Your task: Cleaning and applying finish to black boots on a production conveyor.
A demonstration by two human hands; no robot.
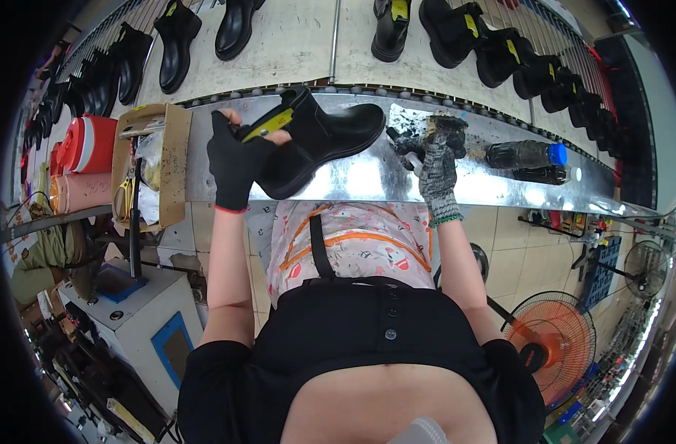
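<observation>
Seemingly sideways, black boot (319,140) toe points right.

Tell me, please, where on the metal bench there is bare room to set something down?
The metal bench is bare between the black boot held by the left hand and the right hand. Another bare strip runs along the near edge below the dark bottle. It is crowded around the brush and beside the cardboard box.
</observation>
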